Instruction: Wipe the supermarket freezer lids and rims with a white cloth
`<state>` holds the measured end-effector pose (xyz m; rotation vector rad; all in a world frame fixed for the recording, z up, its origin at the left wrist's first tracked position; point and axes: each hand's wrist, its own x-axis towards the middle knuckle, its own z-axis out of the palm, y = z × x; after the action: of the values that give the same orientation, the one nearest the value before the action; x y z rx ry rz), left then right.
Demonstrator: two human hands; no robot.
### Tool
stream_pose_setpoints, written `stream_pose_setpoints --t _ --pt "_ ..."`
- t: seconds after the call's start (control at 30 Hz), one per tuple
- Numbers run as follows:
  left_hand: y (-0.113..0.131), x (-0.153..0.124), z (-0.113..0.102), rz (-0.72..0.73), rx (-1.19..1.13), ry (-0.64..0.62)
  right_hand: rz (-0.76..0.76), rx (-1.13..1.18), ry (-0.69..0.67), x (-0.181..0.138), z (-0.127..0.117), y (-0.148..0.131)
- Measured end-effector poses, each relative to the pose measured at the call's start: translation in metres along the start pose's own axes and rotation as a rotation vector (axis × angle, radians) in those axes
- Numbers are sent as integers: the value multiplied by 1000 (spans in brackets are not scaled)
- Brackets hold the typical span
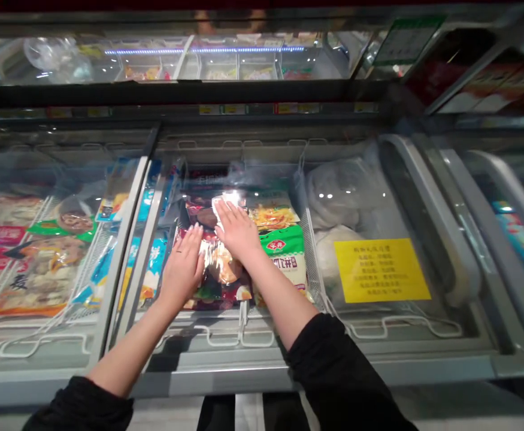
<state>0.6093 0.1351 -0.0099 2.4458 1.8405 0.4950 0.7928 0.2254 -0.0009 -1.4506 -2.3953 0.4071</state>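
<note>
My right hand (239,233) lies flat over a white cloth or tissue (217,209), pressing it on the clear glass lid of a chest freezer; most of it is hidden beneath my fingers. Left of it, my left hand (183,263) rests palm down with its fingers stretched out and holds nothing. Below the hands, inside the freezer, lie a dark red food bag (223,293) and a green and white food bag (286,257). Bright glare around my right fingertips blurs the cloth's outline.
A yellow notice (382,269) is on the glass to the right. A curved grey handle (432,209) stands beyond it. Metal lid frames (129,257) run along the left. White wire baskets (257,342) hold the bags. Behind is another lit display case (239,75).
</note>
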Motion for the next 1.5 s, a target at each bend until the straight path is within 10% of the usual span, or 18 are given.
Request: stream_pose_setpoints --t 0.47,0.67,0.97,1.13,1.33,1.5 --pt "36 -1 12 -108 8 9 415 -204 140 -126 -107 239" --pt "39 -2 14 -122 14 8 577 -184 231 -101 -84 199" --pt "34 -2 13 -61 -1 12 45 56 -12 -33 -13 24" --pt "35 -2 13 -122 -43 -37 -12 -5 -53 -93 -36 69" --pt "38 1 12 -144 -77 -35 455 -218 77 -154 -87 185" --pt "39 0 14 -149 -117 -24 522 -194 119 -158 -66 143"
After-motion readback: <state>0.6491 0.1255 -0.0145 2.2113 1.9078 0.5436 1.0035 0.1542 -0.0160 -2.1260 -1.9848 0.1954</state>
